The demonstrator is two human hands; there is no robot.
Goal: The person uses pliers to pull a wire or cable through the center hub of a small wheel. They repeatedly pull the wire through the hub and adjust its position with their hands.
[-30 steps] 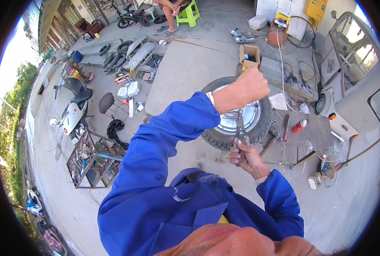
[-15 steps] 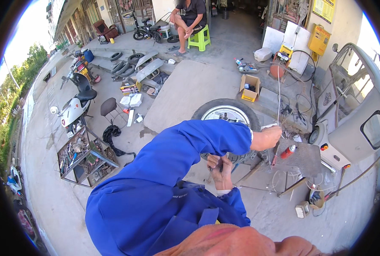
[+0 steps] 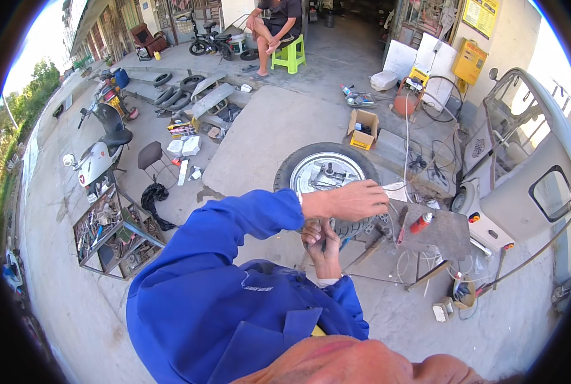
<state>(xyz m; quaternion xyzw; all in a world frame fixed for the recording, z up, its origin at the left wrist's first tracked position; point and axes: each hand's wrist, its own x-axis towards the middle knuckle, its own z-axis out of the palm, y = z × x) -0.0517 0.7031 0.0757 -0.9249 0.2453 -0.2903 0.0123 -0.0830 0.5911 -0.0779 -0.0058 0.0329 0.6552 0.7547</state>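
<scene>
My left hand point(image 3: 348, 199) reaches across from the left in a blue sleeve, over the near side of a wheel. Its fingers are extended and loosely bent, with nothing visible in them; the palm side is hidden. Just below it, my right hand point(image 3: 324, 246) is closed at the near edge of the tire, its fingers curled round something small and dark that I cannot make out. The wheel lies flat, with a black tire point(image 3: 290, 168) and a silver hub point(image 3: 306, 178). Metal brake parts point(image 3: 330, 175) sit in the hub's middle.
At right, a small metal table point(image 3: 448, 233) holds a red spray can point(image 3: 421, 222). Beyond the wheel stands an open cardboard box point(image 3: 363, 130). A tool rack point(image 3: 109, 233) and a scooter point(image 3: 99, 163) are at left. A person sits on a green stool point(image 3: 290, 56). A grey vehicle point(image 3: 522, 173) is parked at right.
My left hand has moved left from the table edge to above the wheel, and its fingers have lengthened out. My right hand stays closed by the tire. The whole view has shifted slightly.
</scene>
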